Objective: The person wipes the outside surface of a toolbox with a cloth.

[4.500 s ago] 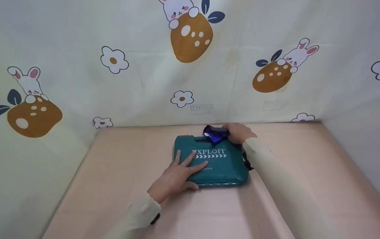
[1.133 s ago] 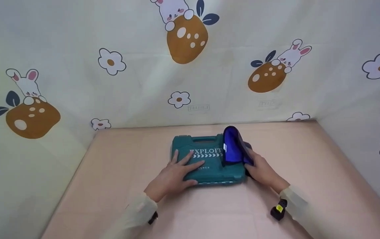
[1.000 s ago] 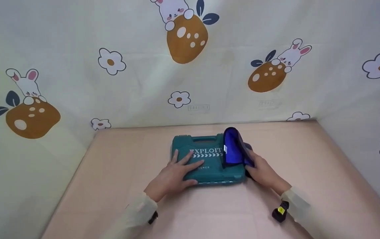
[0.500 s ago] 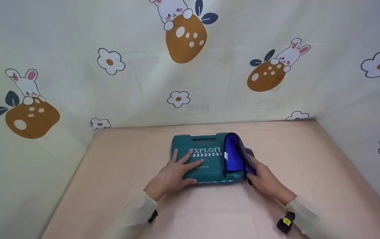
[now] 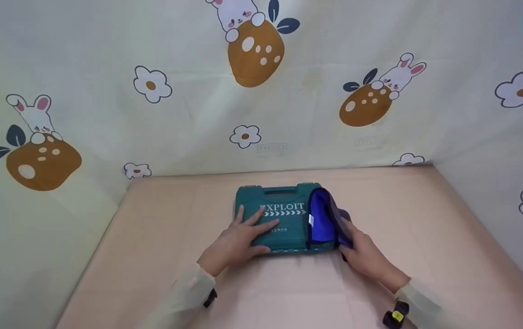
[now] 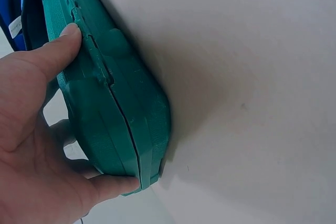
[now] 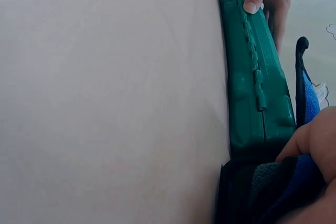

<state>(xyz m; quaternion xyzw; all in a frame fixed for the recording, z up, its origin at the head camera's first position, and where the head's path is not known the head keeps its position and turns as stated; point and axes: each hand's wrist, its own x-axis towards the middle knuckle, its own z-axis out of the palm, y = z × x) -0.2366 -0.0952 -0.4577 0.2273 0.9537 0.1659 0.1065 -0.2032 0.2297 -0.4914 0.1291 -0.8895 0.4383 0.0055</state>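
Observation:
A green plastic tool case (image 5: pixel 289 224) lettered EXPLOIT lies flat, its handle on the far side. My left hand (image 5: pixel 236 242) rests on its left part with fingers spread and fairly straight; in the left wrist view the thumb (image 6: pixel 65 45) touches the hinged near edge and the little finger the corner. At the case's right side my right hand (image 5: pixel 364 251) grips a blue cloth with dark edging (image 5: pixel 321 224), folded over the right end. In the right wrist view the cloth (image 7: pixel 278 192) wraps the near right corner, and that hand's fingertips are partly hidden.
The case sits on a table with a pale pinkish cover (image 5: pixel 174 210). Behind it rises a pale curtain (image 5: pixel 188 137) printed with rabbits and flowers, which also closes in both sides. Each wrist carries a black strap, the right strap (image 5: pixel 396 314) with a yellow patch.
From the case's far right corner, my right hand has brought the cloth round to the right side, then slid it toward the near edge. My left hand has stayed on the case.

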